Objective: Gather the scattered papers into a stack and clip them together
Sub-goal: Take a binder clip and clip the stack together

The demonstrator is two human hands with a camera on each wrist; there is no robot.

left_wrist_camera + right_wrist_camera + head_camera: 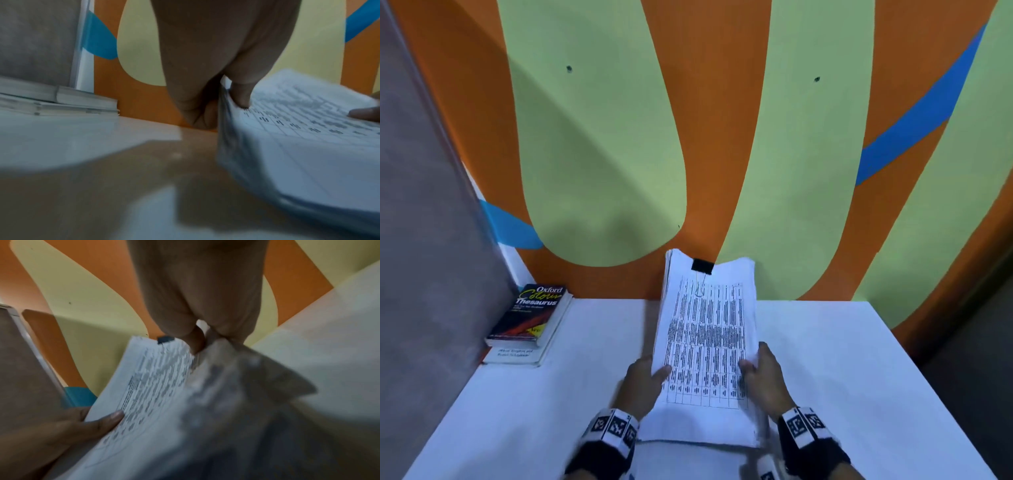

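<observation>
Papers (707, 342), printed tables, black-clipped on top

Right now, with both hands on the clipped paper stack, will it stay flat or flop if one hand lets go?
The paper stack is probably floppy: its far end already curves between the left hand and right hand. The black binder clip grips only the top edge, so the lower corners, fanned in the right wrist view, may splay. The stack looks thick, so likely heavy for one hand.
</observation>
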